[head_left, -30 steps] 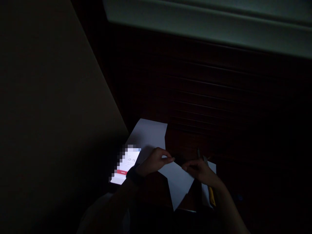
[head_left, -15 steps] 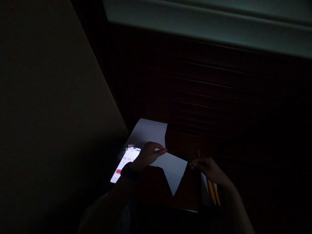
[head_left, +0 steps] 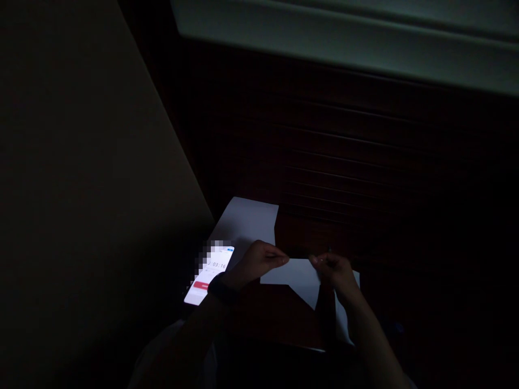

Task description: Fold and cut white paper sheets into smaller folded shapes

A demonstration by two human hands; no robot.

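A folded piece of white paper [head_left: 300, 272] is held up between my two hands above the dark table. My left hand [head_left: 259, 262], with a dark band at its wrist, pinches the paper's top edge between thumb and fingertips. At the upper right corner my right hand [head_left: 338, 273] has its thumb and fingers closed on the same paper. One pointed flap hangs down toward me. Beneath my right forearm shows another pale sheet [head_left: 343, 319]; its kind is hard to make out in the dark.
A larger white sheet [head_left: 251, 216] lies at the back left. In front of it a lit phone [head_left: 214, 275] shows a running timer. The dark wooden table [head_left: 279, 324] meets a beige surface [head_left: 101, 162] at left and a slatted dark panel [head_left: 332, 151] behind.
My right hand has moved left and taken hold of the paper's corner. The paper has shifted right and tilted. Yellow sticks seen below the right hand are no longer visible.
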